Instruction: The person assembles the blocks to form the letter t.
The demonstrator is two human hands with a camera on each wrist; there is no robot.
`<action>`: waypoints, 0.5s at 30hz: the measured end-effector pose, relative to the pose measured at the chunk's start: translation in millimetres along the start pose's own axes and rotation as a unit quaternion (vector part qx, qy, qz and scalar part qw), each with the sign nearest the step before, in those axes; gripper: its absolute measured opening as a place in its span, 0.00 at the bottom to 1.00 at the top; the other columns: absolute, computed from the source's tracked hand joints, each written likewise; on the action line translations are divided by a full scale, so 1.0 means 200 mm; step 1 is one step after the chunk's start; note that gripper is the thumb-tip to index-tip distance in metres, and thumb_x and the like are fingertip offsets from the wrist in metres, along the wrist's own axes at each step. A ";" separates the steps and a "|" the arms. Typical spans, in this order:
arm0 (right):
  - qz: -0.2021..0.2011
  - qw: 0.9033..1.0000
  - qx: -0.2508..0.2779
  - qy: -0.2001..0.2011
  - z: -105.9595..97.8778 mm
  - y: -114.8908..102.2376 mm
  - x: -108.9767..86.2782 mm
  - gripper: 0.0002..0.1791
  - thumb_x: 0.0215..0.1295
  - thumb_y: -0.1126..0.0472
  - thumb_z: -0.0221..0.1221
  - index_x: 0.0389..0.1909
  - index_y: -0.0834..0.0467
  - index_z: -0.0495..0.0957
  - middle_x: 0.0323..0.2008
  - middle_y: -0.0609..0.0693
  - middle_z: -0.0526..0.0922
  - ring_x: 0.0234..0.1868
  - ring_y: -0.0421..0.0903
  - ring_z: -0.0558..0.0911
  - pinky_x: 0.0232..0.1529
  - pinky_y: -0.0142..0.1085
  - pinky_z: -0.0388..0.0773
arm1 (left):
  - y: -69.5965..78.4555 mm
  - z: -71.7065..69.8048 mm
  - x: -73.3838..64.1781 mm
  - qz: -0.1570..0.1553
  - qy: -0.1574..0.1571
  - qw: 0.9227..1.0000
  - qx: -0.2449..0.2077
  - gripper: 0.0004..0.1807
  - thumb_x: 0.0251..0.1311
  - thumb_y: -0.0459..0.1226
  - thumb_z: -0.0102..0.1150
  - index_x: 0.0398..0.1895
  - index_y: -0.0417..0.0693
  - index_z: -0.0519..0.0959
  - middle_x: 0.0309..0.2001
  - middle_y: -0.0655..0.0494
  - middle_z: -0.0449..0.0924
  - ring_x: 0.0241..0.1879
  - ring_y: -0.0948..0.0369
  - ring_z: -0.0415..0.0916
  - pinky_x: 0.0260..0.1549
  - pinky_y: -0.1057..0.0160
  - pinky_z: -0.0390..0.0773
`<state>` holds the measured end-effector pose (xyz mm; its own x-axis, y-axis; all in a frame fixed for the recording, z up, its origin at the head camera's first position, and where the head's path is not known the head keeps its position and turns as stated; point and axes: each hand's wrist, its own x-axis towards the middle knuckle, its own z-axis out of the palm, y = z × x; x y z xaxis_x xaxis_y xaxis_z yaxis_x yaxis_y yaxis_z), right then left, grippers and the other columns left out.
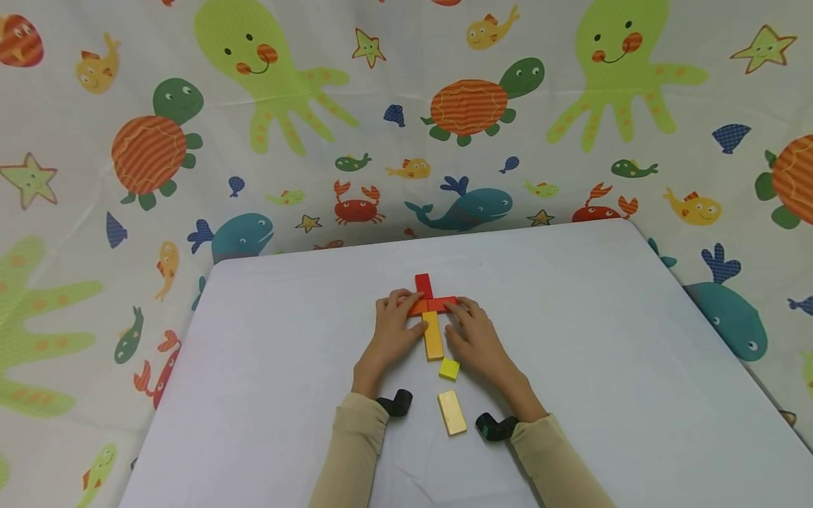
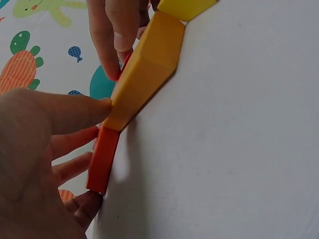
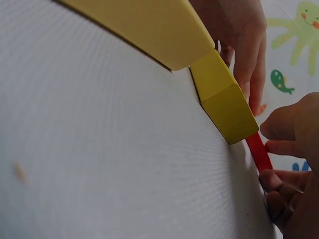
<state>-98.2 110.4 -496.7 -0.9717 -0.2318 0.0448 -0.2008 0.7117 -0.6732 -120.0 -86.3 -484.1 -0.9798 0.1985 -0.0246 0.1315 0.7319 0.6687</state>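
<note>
Several coloured blocks lie flat in a cross shape, seen in the head view. A red block [image 1: 423, 285] points to the back, another red block [image 1: 442, 304] lies to the right, an orange block [image 1: 418, 307] to the left, and a long yellow-orange block [image 1: 433, 337] towards the front. My left hand [image 1: 395, 333] touches the orange block with its fingers, some at its outer end; its thumb rests against the yellow-orange block [image 2: 144, 67]. My right hand [image 1: 478, 340] has fingertips at the outer end of the right-hand red block [image 3: 259, 151], its thumb apart from the blocks.
A small yellow block [image 1: 449, 369] sits just in front of the long one. Nearer the person lies a pale gold block [image 1: 452, 413], between the two wrist cameras. Behind the white table [image 1: 286, 339] hangs a curtain [image 1: 381, 85] printed with sea animals.
</note>
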 end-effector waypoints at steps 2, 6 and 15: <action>0.000 1.000 0.000 0.000 0.00 0.00 0.00 0.29 0.75 0.57 0.58 0.75 0.56 0.70 0.76 0.62 0.66 0.75 0.64 0.69 0.73 0.63 0.68 | 0.00 0.00 0.00 0.008 0.002 1.000 0.006 0.32 0.67 0.41 0.63 0.75 0.51 0.72 0.76 0.47 0.64 0.70 0.42 0.56 0.66 0.40 0.68; -0.001 1.000 0.002 -0.001 0.00 0.00 0.00 0.29 0.75 0.57 0.58 0.75 0.57 0.70 0.76 0.63 0.66 0.75 0.64 0.69 0.73 0.63 0.67 | 0.00 0.00 0.00 0.015 0.003 1.000 0.012 0.32 0.67 0.41 0.63 0.75 0.49 0.72 0.78 0.49 0.65 0.69 0.41 0.56 0.66 0.40 0.66; 0.009 1.000 0.000 -0.005 0.00 0.00 0.00 0.30 0.74 0.57 0.59 0.75 0.56 0.70 0.77 0.62 0.65 0.76 0.63 0.68 0.73 0.62 0.68 | 0.00 0.00 0.00 0.009 -0.002 1.000 0.015 0.33 0.67 0.41 0.63 0.75 0.50 0.71 0.78 0.52 0.66 0.70 0.42 0.55 0.66 0.40 0.66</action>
<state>-98.5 111.0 -496.7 -0.9738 -0.2261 0.0258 -0.1841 0.7162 -0.6732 -119.6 -86.1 -485.0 -0.9765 0.2148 -0.0159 0.1538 0.7471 0.6467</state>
